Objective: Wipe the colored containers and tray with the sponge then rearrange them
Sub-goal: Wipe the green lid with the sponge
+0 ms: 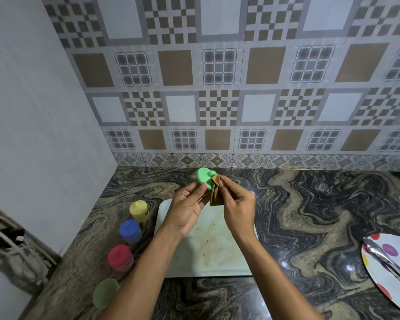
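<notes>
My left hand (pixel 187 210) holds a green lid (pixel 204 177) up above the counter, fingers curled round its lower edge. My right hand (pixel 237 204) pinches a folded brown sponge cloth (pixel 215 194) against the lid's right side. Below both hands lies a stained white tray (pixel 208 255). To the tray's left stands a row of containers: yellow (pixel 139 210), blue (pixel 130 230), red (pixel 120 257) with lids on, and a pale green one (pixel 104 293) nearest me with no lid.
A spotted plate (pixel 393 271) with metal tongs (pixel 388 262) on it sits at the right edge of the marble counter (pixel 310 215). A tiled wall runs along the back. A rack with cloth items (pixel 12 255) stands at the left, below a plain wall.
</notes>
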